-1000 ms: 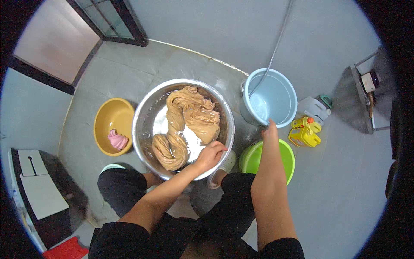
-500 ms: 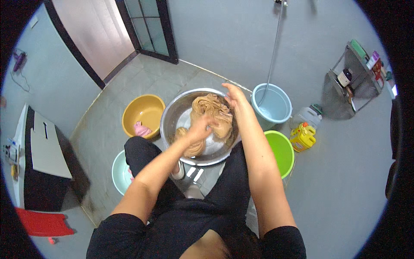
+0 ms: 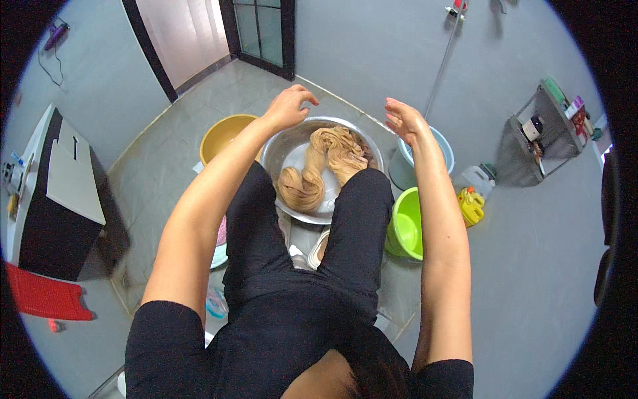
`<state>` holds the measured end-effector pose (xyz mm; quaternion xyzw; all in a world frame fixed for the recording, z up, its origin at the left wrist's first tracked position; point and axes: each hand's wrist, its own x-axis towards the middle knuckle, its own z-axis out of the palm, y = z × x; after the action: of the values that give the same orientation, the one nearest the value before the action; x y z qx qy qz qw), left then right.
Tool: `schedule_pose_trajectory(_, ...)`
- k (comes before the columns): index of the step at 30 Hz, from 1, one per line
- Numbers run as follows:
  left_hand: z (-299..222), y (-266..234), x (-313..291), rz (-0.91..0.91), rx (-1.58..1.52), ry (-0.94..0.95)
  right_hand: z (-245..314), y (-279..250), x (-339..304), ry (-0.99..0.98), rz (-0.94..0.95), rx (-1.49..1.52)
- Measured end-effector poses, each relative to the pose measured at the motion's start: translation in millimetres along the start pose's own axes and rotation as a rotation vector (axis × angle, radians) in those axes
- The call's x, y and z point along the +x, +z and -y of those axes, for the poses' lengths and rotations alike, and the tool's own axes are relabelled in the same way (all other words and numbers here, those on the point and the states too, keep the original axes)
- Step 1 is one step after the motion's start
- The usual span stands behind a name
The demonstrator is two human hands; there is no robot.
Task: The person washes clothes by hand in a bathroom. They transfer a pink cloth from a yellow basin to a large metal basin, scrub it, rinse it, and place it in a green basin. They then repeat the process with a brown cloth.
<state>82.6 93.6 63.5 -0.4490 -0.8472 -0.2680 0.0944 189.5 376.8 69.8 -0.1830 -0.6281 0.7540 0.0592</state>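
Observation:
A twisted, wet-looking tan cloth (image 3: 302, 189) lies in the wide metal basin (image 3: 290, 153) on the floor in front of my knees. My left hand (image 3: 290, 106) is raised over the basin's far left rim, empty, its fingers loosely bent and apart. Off the far right side, my right hand (image 3: 407, 123) is held up between the basin and the light blue bucket (image 3: 449, 159), fingers apart and nothing in them. Neither hand touches the cloth. My right knee hides the basin's near right part.
A yellow-brown basin (image 3: 216, 139) stands left of the metal one, partly behind my left arm. On the right are a lime green bucket (image 3: 404, 229), a yellow jug (image 3: 470, 207) and a clear plastic container (image 3: 475, 178). A grey shelf (image 3: 515, 143) hangs on the right wall.
Both hands have moved up, out of the basin and off the cloth; the left went farthest. The cloth shows more fully, in a curved twist. My view and knees have shifted.

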Motion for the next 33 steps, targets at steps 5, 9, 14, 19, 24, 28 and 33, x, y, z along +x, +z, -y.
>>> schedule_pose_trajectory(5, 8, 16, 16, 0.067, 0.122, 0.104, -25, 5, 6, 0.038, 0.110, -0.241)
schedule_pose_trajectory(9, 29, 14, 39, 0.531, -0.505, -0.100, -38, 16, 13, 0.068, 0.181, -0.404)
schedule_pose_trajectory(14, 78, 44, 61, 0.708, 0.089, 0.062, -92, -24, 74, -0.084, 0.363, -0.705)
schedule_pose_trajectory(19, 176, 132, 45, 0.761, -0.209, -0.090, -162, -47, 123, 0.013, 0.352, -1.114)
schedule_pose_trajectory(24, 228, 223, 19, 0.958, -0.149, -0.188, -251, -47, 149, 0.120, 0.483, -1.219)
schedule_pose_trajectory(28, 248, 313, -18, 1.019, -0.112, -0.278, -346, -23, 167, 0.067, 0.635, -1.059)
schedule_pose_trajectory(33, 268, 378, -66, 0.816, -0.140, -0.327, -432, 47, 164, -0.199, 0.231, -0.844)
